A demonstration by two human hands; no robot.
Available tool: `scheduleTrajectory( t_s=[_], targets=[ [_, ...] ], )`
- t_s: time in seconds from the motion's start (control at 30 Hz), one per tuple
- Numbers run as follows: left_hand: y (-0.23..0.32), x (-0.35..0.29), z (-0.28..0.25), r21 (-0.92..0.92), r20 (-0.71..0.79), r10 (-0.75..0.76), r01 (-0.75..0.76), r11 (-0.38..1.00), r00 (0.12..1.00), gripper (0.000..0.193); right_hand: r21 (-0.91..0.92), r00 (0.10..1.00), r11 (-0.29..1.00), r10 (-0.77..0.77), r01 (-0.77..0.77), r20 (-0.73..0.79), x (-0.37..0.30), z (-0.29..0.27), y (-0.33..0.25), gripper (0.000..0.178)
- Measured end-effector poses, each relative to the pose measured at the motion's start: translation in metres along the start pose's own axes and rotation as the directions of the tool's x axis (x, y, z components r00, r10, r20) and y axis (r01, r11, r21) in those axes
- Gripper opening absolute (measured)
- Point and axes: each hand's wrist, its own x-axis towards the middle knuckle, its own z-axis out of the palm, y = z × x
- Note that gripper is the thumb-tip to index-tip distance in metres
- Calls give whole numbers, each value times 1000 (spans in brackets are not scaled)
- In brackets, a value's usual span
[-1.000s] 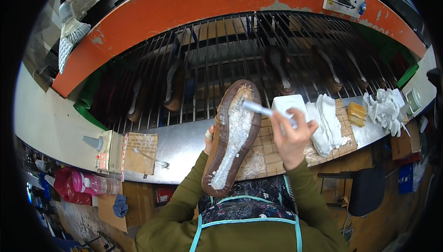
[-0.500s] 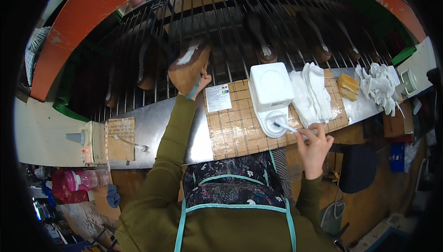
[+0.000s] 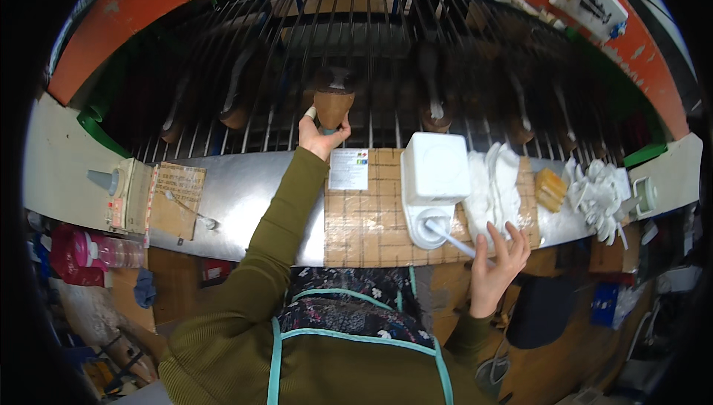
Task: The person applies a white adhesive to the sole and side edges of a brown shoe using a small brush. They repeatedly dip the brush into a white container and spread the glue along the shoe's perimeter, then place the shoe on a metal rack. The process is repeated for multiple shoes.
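My left hand [image 3: 321,136] grips the near end of a brown lasted shoe upper [image 3: 333,106], thumb on one side and fingers on the other. The shoe stands over the near bars of a metal rack [image 3: 371,100], with a pale smear on its dark upper face. Beside a white pot with a dispenser block [image 3: 436,169], my right hand [image 3: 501,268] has its fingers spread. A white-handled brush [image 3: 449,236] leans in the pot's round opening, its handle running to the right thumb. The bristles are hidden inside the pot.
Several dark shoe uppers [image 3: 436,117] with pale streaks rest along the rack. White gloves [image 3: 492,190], a yellow block [image 3: 550,190] and crumpled white gloves [image 3: 596,191] lie right of the pot. Cardboard [image 3: 364,234] covers part of the metal ledge; a printed card [image 3: 348,170] lies on it.
My left hand has turned the shoe end-on and brought it right over the rack. My right hand's fingers have opened from their pinch on the brush, whose handle has sunk lower in the pot.
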Motion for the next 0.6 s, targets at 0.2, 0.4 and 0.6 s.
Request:
scheduleTrajectory(
  t_s=[0.2, 0.4, 0.6],
  targets=[
    [50, 87, -2, 73, 302, 343, -381, 922, 890, 39, 90, 993, 991, -102, 96, 60, 14, -4, -6, 24],
    [-36, -70, 35, 534, 190, 42, -139, 834, 981, 48, -46, 886, 974, -180, 220, 428, 4, 3, 2, 39],
    [-36, -267, 92, 195, 975, 111, -981, -10, 193, 23, 179, 896, 943, -324, 280, 305, 23, -22, -15, 30]
  ],
)
